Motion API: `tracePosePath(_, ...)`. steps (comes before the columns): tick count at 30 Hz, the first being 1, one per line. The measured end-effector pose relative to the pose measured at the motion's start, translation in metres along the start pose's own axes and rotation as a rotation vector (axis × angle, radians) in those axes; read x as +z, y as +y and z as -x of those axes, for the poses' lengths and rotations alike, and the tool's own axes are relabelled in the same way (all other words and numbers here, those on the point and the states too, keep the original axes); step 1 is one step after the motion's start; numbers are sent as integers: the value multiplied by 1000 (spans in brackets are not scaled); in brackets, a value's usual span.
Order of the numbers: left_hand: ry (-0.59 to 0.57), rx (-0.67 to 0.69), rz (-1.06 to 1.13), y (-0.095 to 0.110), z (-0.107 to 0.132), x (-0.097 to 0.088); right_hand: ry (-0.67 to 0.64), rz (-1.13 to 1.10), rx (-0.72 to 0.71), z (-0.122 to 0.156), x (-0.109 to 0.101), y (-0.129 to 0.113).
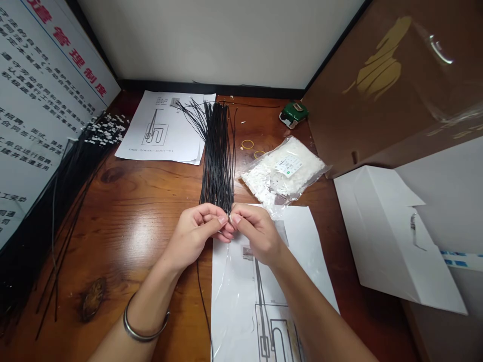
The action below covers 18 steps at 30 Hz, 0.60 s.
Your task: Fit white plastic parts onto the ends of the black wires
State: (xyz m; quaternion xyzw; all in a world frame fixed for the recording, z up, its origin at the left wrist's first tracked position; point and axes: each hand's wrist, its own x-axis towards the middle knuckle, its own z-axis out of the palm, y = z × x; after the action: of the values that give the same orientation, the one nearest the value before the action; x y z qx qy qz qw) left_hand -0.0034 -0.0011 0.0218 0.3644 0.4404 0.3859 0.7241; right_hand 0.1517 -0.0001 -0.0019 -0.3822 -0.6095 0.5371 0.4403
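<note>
My left hand [199,229] and my right hand [256,231] meet fingertip to fingertip over the top of a printed sheet [313,261]. Both are closed in a pinch. Between the fingertips a tiny pale piece shows, apparently a white connector [229,218]; the fingers cover most of it. A thin black wire [202,291] hangs from beneath my left hand toward the front edge. Just beyond the fingers lies a bundle of black wires [217,156], its near ends close to my hands. Right of the bundle is a clear bag of small white connectors [287,168].
At left lies a large pile of black wires [56,201] with white connectors on its ends. A drawing sheet [162,133], yellow rubber bands [247,145] and a green tape measure [293,114] sit farther back. A white folded box [392,241] stands at right.
</note>
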Motion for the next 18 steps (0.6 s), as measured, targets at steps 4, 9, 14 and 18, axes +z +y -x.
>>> tracePosePath(4,23,13,-19,-1,1,1,-8,44,-12,-1,-1,-1)
tracePosePath(9,39,38,-29,-1,1,2,0,-61,36,0,0,0)
tracePosePath(14,30,5,4,0,1,1,15,4,6,0,0,-1)
tracePosePath(18,34,-6,12,-1,0,-1,14,86,-32,-1,-1,-3)
